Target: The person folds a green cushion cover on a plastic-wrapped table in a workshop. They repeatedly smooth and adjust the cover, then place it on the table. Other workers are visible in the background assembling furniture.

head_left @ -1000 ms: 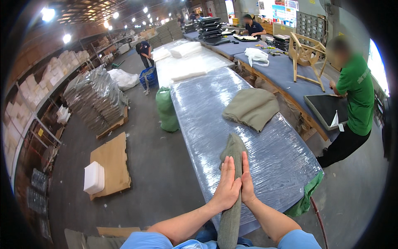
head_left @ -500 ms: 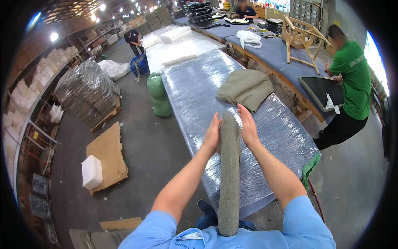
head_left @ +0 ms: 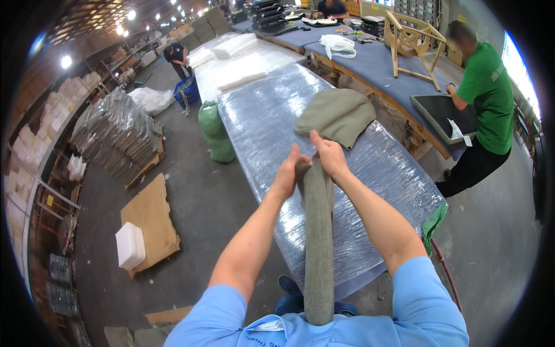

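Grip: our left hand [head_left: 285,175] and right hand [head_left: 331,158], apart alongside half a second ago, now grasp the grey-green padded piece's [head_left: 319,248] far end | place: lengthwise across the wrapped table's [head_left: 378,202] near edge | reading: we judge side-pressing has given way to end-handling
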The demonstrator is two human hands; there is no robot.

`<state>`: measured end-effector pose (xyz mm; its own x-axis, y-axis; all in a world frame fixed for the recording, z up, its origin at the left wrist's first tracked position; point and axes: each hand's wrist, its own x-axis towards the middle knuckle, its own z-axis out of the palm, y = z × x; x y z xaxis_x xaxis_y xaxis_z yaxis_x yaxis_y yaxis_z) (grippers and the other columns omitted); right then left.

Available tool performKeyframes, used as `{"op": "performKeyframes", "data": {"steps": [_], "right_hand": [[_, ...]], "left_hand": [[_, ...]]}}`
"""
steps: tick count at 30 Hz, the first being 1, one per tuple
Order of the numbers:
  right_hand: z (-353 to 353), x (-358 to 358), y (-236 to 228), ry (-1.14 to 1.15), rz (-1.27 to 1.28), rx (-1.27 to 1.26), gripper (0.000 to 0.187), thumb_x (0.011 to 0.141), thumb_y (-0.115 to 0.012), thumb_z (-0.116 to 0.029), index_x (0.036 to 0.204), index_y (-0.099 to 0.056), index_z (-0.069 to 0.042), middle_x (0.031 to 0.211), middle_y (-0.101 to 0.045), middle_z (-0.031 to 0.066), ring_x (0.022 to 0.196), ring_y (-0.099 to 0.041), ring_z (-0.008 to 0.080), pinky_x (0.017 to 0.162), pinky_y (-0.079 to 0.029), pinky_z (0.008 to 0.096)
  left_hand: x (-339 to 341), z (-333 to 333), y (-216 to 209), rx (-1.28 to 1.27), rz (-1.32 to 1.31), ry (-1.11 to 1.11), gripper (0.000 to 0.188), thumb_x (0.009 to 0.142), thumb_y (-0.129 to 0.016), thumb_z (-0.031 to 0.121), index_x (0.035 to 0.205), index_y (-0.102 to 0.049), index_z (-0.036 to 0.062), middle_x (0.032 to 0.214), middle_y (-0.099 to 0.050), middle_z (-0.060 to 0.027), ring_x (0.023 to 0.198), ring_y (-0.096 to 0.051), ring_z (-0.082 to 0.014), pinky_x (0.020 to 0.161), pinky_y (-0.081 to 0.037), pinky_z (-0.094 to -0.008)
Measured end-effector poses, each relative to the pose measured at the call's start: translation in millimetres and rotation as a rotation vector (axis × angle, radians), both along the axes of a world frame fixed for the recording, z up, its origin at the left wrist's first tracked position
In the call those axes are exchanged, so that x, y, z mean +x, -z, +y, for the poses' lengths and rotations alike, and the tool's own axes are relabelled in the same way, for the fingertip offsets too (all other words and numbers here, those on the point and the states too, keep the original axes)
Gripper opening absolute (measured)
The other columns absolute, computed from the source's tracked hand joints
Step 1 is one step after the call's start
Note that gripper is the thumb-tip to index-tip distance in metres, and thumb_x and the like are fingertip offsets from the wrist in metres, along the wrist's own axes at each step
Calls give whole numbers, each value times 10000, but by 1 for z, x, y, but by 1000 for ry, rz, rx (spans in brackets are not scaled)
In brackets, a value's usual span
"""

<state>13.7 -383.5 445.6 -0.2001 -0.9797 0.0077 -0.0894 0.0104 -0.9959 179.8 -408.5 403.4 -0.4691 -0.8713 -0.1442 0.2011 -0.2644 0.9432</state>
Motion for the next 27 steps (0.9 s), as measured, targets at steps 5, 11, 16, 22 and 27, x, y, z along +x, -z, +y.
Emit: {"op": "performKeyframes", "data": {"steps": [5, 11, 16, 22, 27], "right_hand": [[-11, -7, -1, 219, 174, -46, 682, 944, -684, -529, 524, -526, -16, 508, -471, 57, 528, -447, 176, 565, -381, 429], [-16, -1, -4, 298, 297, -69, 581, 921, -717, -433, 568, -560, 1, 533, -519, 114, 508, -438, 199, 568, -410, 415], [-22, 3, -4, 348, 413, -53, 501, 899, -716, -403, 601, -626, -11, 636, -626, 199, 604, -583, 388, 643, -465, 497], [-35, 5, 8, 340, 464, -53, 457, 889, -722, -366, 635, -630, 3, 666, -619, 222, 633, -571, 398, 671, -473, 506], [-40, 22, 5, 279, 458, -25, 455, 893, -715, -380, 642, -651, -6, 690, -650, 224, 675, -622, 420, 697, -491, 515]], "left_hand": [[-27, 16, -4, -48, -55, -87, 755, 1004, -418, 777, 953, -676, 69, 875, -660, -12, 805, -604, -129, 760, -473, -281], [-29, 32, -4, -143, -180, -156, 854, 1042, -338, 748, 983, -715, -15, 971, -684, -101, 924, -597, -199, 854, -463, -344], [-38, 42, -8, -166, -211, -246, 860, 1066, -329, 707, 1002, -703, -64, 1006, -699, -145, 930, -607, -220, 859, -479, -367], [-39, 45, -12, -257, -331, -278, 817, 1087, -341, 644, 1119, -687, -95, 1099, -719, -236, 1032, -647, -303, 934, -472, -414], [-27, 40, -3, -281, -370, -360, 769, 1093, -349, 608, 1153, -692, -78, 1132, -719, -257, 1111, -659, -328, 978, -461, -418]]}}
